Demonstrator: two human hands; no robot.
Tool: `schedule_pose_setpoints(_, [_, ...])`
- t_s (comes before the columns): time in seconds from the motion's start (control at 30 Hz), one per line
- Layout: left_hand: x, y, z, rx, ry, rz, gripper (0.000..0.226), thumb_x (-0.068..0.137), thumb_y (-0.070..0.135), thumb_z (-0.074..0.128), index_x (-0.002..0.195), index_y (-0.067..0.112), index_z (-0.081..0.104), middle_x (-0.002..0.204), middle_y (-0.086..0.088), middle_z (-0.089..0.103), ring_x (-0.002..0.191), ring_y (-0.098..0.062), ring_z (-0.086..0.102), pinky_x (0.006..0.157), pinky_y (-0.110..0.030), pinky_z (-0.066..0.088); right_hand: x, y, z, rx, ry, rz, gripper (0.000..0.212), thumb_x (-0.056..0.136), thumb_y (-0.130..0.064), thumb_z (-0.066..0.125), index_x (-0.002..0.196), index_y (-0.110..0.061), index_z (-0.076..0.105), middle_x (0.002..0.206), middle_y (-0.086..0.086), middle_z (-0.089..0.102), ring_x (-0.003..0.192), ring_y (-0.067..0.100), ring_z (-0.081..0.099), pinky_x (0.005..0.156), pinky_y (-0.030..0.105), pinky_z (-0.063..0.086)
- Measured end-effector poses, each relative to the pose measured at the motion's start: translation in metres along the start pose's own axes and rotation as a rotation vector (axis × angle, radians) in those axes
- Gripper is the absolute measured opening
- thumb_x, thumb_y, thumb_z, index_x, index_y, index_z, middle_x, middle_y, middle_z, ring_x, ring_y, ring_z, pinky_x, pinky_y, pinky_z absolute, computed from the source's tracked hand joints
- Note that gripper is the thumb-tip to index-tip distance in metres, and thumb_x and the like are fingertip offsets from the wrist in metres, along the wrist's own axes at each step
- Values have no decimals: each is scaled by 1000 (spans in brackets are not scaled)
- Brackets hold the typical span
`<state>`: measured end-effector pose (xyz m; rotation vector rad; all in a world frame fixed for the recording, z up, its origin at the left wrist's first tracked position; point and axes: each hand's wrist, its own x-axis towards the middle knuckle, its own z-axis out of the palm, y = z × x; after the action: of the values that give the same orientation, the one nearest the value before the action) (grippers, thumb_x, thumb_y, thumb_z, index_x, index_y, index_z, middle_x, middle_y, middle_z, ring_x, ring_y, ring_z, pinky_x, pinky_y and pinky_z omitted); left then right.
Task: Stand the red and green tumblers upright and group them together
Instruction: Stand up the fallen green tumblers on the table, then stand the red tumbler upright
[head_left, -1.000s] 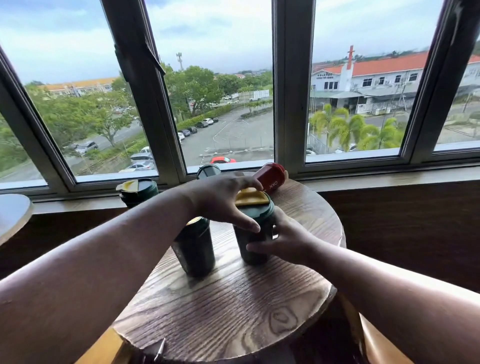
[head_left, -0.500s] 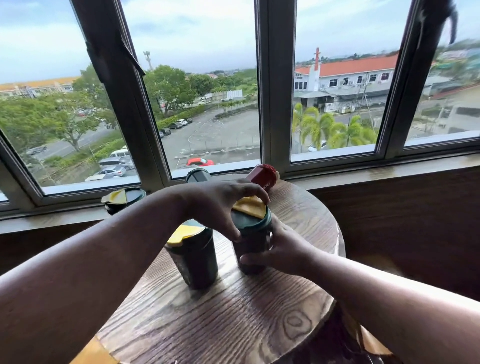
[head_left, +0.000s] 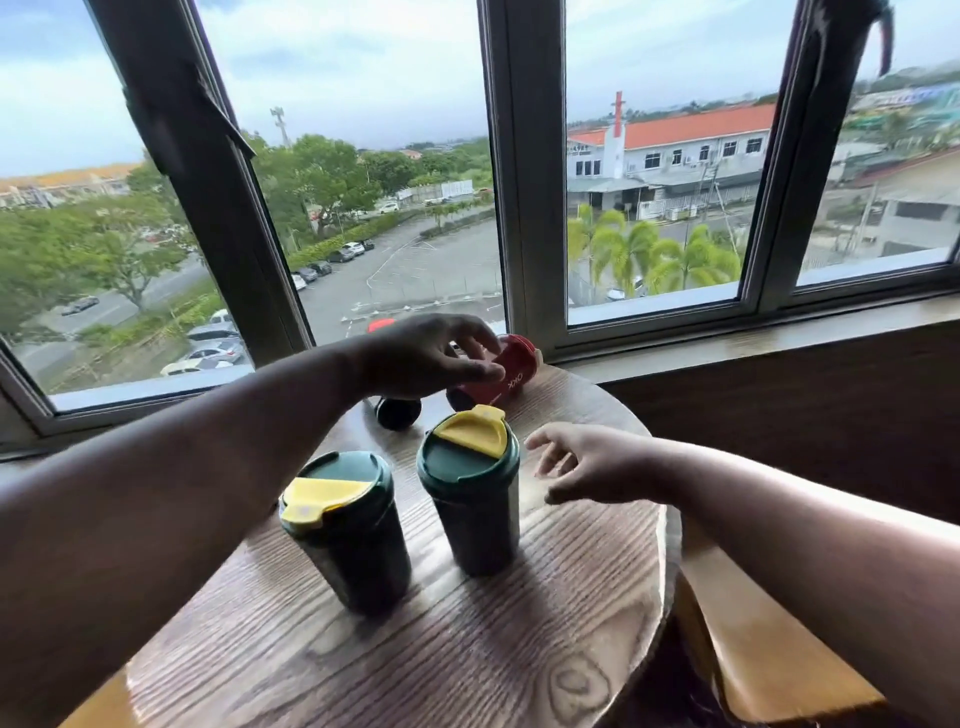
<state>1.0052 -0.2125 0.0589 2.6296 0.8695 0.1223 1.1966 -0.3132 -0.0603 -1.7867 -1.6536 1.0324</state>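
Two dark green tumblers with yellow lid flaps stand upright side by side on the round wooden table (head_left: 467, 654), one on the left (head_left: 353, 545) and one on the right (head_left: 475, 519). A red tumbler (head_left: 514, 371) lies on its side at the table's far edge by the window. My left hand (head_left: 426, 358) reaches over it, thumb and fingers curled around its near end. Just below my left wrist lies another dark tumbler (head_left: 397, 413), its round end facing me. My right hand (head_left: 592, 465) hovers open to the right of the right green tumbler, touching nothing.
The table stands against a windowsill (head_left: 753, 332) under tall window frames. A dark wood wall panel (head_left: 805, 426) runs on the right. A light wooden seat (head_left: 753, 670) sits below the table's right edge. Bare tabletop lies in front of the green tumblers.
Both hands have let go of the right green tumbler, which now stands alone. My left hand moved back to the red tumbler. My right hand drew off to the right and opened.
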Motion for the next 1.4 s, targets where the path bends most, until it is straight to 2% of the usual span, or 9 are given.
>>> schedule_pose_setpoints(0.1, [35,-14,2,78,46,-98,44,84,41,72,121,19,66,107,5,69,101,-15,65,90,-29,49,25,7,-31,161,70,-7,49,85,-6,70,130,-9,51,101,12,62,82,20,60,77,38,53])
schedule_pose_setpoints(0.3, [91,-41,7,177,29,-273,52,88,41,72,132,16,59,116,-5,69,101,-19,63,82,-24,42,95,14,-76,287,206,-6,38,85,-15,68,120,-10,53,93,9,58,78,19,56,68,34,52])
schedule_pose_setpoints(0.43, [120,-50,17,193,1,-378,60,90,42,69,140,14,52,122,-7,68,106,-22,61,88,-26,43,137,22,-96,274,296,-1,40,84,-21,66,119,-15,49,89,0,54,80,14,54,81,40,56])
schedule_pose_setpoints(0.63, [142,-54,34,217,-121,-448,63,95,46,61,148,18,43,136,-7,61,122,-24,57,98,-26,39,177,32,-95,376,131,148,53,93,-31,60,137,-12,38,117,15,56,103,29,62,92,45,56])
schedule_pose_setpoints(0.73, [147,-56,33,215,-115,-471,66,95,44,62,150,18,39,135,-5,62,121,-23,57,90,-22,36,191,36,-90,368,84,165,51,89,-45,58,128,-15,47,111,10,60,89,27,64,90,45,56])
schedule_pose_setpoints(0.93, [152,-67,38,216,-110,-493,73,86,40,75,148,19,43,128,-2,66,112,-20,61,89,-23,39,202,40,-84,427,86,85,56,75,-48,64,121,-17,51,111,11,65,96,30,69,85,49,59])
schedule_pose_setpoints(1.1, [146,-69,37,170,-67,-498,86,77,41,83,149,23,40,118,-1,67,104,-18,62,84,-24,39,199,37,-81,490,132,-29,49,77,-42,71,114,-17,52,109,9,62,85,20,61,67,35,56])
schedule_pose_setpoints(1.23, [134,-69,37,165,-36,-485,104,70,42,88,153,28,26,110,-1,65,98,-18,61,82,-25,41,194,30,-73,494,183,-147,67,59,-52,81,114,-27,53,108,-2,67,99,19,66,89,46,55])
schedule_pose_setpoints(1.4, [122,-73,30,96,-12,-476,108,71,42,87,153,28,18,109,-4,67,99,-20,65,88,-32,50,184,16,-65,341,295,-266,63,50,-62,78,100,-37,49,109,2,64,98,20,64,90,46,54])
